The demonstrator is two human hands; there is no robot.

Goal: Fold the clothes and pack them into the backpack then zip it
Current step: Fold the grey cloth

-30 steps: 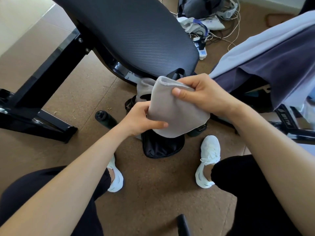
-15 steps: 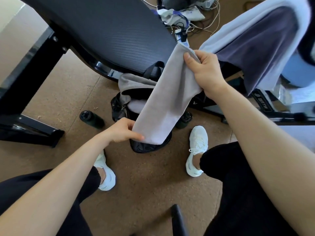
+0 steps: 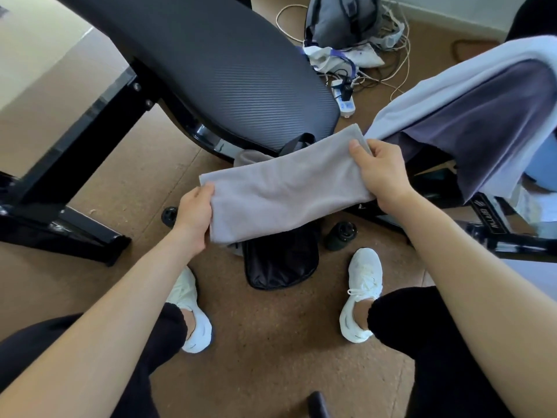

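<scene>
Head view. The cloth (image 3: 286, 191), bunched between the hands a second ago and then hung slantwise from the raised right hand, is now drawn out into a long flat band. The left hand (image 3: 194, 214) grips its near-left end, fingers curled under and thumb on top. The right hand (image 3: 379, 173) pinches the far-right end, thumb on the upper face. The band hangs in the air directly over the backpack (image 3: 280, 260), which lies on the floor between the person's shoes. Stretching it flat probably prepares a further fold; packing and zipping are not yet done. The backpack's mouth is hidden behind the cloth, so whether it stands open cannot be told.

Surroundings: a padded bench (image 3: 226, 70) rises just behind the backpack. More garments (image 3: 482, 116) are draped at the right, presumably still to be folded. Two dark bottles (image 3: 340, 235) (image 3: 169, 215) flank the backpack and crowd it. A grey bag (image 3: 340, 19) and cables (image 3: 391, 55) lie well beyond.
</scene>
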